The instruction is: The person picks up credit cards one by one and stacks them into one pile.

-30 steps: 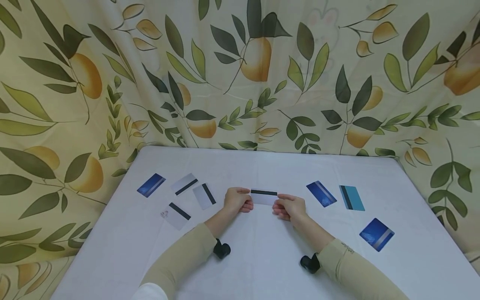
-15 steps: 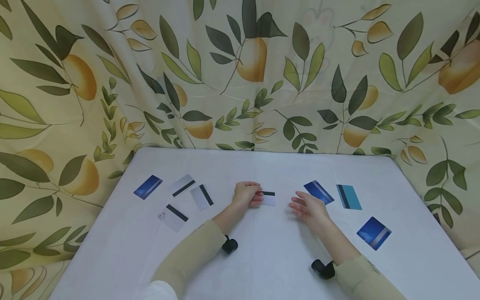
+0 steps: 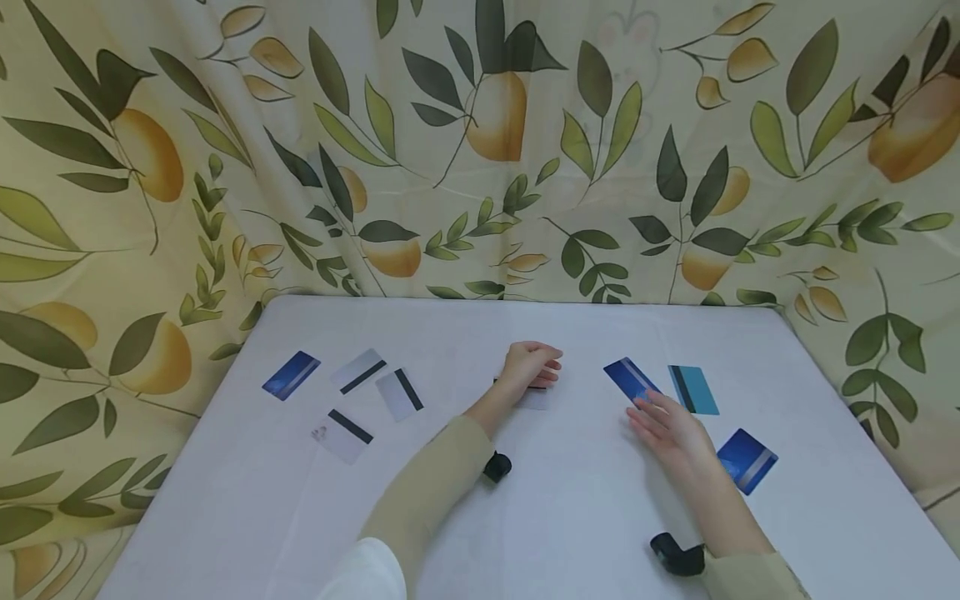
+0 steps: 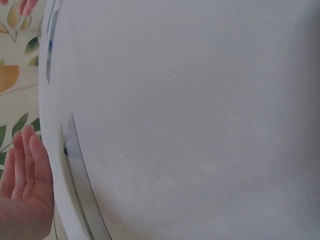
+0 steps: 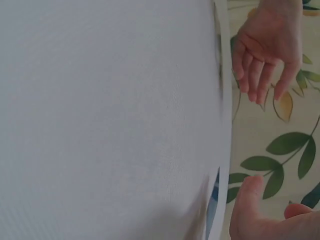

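Note:
A pale card with a black stripe (image 3: 534,401) lies mid-table in the head view, partly hidden under my left hand (image 3: 531,367). That hand hovers over it with relaxed fingers, gripping nothing; the left wrist view shows its fingers (image 4: 30,165) extended beside the card (image 4: 86,187). On the right, my right hand (image 3: 671,429) is spread with loose fingers, its fingertips overlapping the near corner of a blue card with a silver stripe (image 3: 628,377). A teal card (image 3: 693,390) lies just beyond that hand, and a second blue card (image 3: 748,461) is partly behind its wrist.
Left on the white table (image 3: 450,333) lie a blue card (image 3: 291,375) and several pale striped cards, among them one with a small print (image 3: 342,436). A leaf-and-fruit patterned curtain (image 3: 480,192) hangs behind the table's far edge. Each wrist wears a black camera (image 3: 677,556).
Both hands held the pale card by its ends; the right hand released it and moved right to the blue card. The left hand then let go and shifted up and right above it.

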`<state>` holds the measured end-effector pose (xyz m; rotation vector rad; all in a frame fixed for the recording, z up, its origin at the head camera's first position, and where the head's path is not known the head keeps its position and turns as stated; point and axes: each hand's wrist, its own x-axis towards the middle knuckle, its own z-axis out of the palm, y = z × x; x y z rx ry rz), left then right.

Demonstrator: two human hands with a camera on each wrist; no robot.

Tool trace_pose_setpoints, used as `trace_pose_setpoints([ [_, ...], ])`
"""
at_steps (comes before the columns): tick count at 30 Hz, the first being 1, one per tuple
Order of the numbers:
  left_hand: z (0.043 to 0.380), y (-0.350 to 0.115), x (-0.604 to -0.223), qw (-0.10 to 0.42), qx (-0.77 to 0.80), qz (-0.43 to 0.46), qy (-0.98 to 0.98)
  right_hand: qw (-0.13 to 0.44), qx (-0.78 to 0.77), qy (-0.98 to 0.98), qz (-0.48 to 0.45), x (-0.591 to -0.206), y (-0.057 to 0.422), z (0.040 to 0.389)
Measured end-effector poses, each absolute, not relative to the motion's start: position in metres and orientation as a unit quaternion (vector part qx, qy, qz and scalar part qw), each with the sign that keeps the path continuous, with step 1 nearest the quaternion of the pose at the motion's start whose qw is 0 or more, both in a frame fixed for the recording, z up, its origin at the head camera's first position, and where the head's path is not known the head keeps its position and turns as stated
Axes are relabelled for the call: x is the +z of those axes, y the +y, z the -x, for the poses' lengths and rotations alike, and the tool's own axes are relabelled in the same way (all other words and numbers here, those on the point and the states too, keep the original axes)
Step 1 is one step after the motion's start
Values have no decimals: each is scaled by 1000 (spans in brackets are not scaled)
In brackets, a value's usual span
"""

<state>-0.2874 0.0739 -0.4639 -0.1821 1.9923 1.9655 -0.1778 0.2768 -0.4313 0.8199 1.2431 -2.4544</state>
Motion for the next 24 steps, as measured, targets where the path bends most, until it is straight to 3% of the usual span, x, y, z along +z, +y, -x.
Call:
trace_pose_setpoints([
  [7,295,90,-462,206,700,65,681,125,-869,361,-314,-437,294,175],
  [24,296,129,-471,244,742,63,622,103,-879,340,-318,-450,305,169],
])
